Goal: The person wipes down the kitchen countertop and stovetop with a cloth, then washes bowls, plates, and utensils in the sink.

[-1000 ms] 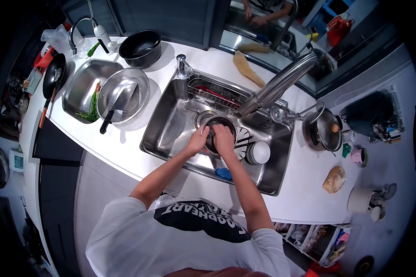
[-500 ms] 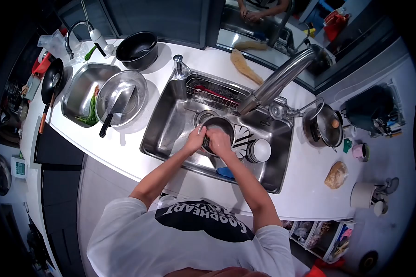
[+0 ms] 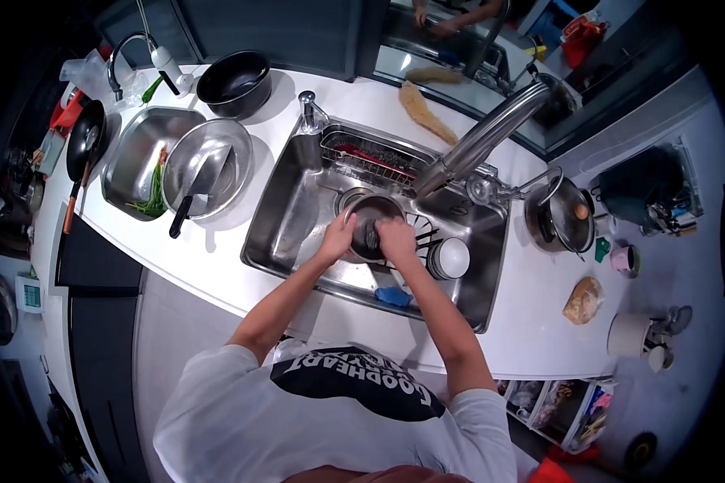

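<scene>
Over the large sink [image 3: 298, 217], a round metal bowl [image 3: 376, 209] is tilted toward me. My left hand [image 3: 337, 240] grips its left rim, thumb on the edge. Inside the bowl, my right hand [image 3: 396, 240] is closed around a dark, greyish scouring pad [image 3: 371, 234] that looks like steel wool; its fingers are partly hidden. Stacked white bowls [image 3: 453, 259] stand in the sink to the right, beside dark chopstick-like sticks. A blue cloth [image 3: 393, 296] lies near the sink's front wall.
A faucet [image 3: 491, 133] arches over the sink from the back right. To the left, a knife [image 3: 197, 189] rests across a strainer-like metal bowl [image 3: 232, 153] beside a small sink [image 3: 129, 153] with green onions. A lidded pot [image 3: 568, 217] stands at the right.
My right hand has shifted slightly right inside the bowl, and the scouring pad shows more plainly. The bowl has tipped a little and moved slightly upward in view. More of the blue cloth shows.
</scene>
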Tool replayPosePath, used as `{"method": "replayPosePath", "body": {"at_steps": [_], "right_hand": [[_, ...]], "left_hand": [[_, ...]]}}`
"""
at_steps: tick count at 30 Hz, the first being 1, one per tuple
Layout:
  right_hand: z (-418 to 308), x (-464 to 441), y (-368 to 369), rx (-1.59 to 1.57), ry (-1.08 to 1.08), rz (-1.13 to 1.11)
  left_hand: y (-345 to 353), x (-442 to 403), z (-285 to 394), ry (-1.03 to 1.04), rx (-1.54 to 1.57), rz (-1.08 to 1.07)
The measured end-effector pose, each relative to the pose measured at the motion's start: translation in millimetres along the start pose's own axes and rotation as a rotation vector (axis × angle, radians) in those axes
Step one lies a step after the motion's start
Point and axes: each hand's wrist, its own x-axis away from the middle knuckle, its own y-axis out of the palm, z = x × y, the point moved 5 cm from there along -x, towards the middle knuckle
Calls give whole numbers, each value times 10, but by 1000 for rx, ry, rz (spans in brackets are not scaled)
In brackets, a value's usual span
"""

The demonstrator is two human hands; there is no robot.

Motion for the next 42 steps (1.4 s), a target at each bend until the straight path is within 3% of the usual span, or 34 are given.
{"method": "replayPosePath", "body": {"at_steps": [1,3,6,9,12,16,18,20,22,25,27,29,32,33,36,37,38,40,42], "right_hand": [[10,-61,-74,27,48,83],[-161,-32,-43,-34,-45,1],[-168,53,92,6,-135,-114],[-11,-21,73,237,-38,-185],[12,-213,-89,125,77,55],[-194,15,100,-288,-93,-14],[-88,220,262,-165,-210,-273],[56,168,206,32,-154,-309],[132,75,134,91,-47,-211],[117,-37,108,-154,102,73],[-69,36,286,-317,-50,-18],[-112,176,540,-354,-176,-238],[-8,223,459,-93,-341,-467],[85,137,513,45,-339,-463],[312,-277,372,200,-225,-280],[426,-400,254,24,-223,-59],[564,-527,132,-156,-220,164],[737,-887,-117,-135,-47,138],[827,-1085,-334,-180,-26,335]], "left_hand": [[32,-7,-2,-78,44,-26],[84,9,-55,-178,115,-64],[-46,-200,-284,62,-103,9],[-14,-71,-97,-52,11,-32],[133,-65,-67,-154,96,-98],[66,-85,-175,-205,46,-126],[15,-158,-435,60,-215,-53],[56,-107,-398,366,-313,29],[153,150,-44,-293,54,-83],[241,62,-161,-282,136,-108],[117,-85,-338,-93,-76,-94],[-17,-233,-611,284,-341,44],[-90,5,-242,-126,-246,-95],[-150,-47,-253,-71,-309,-34],[-320,-249,-408,91,-492,134],[-420,-279,-322,141,-546,174],[-504,-300,-347,91,-505,172],[-665,-322,-428,-10,-430,168],[-717,-299,-433,-53,-356,202]]}}
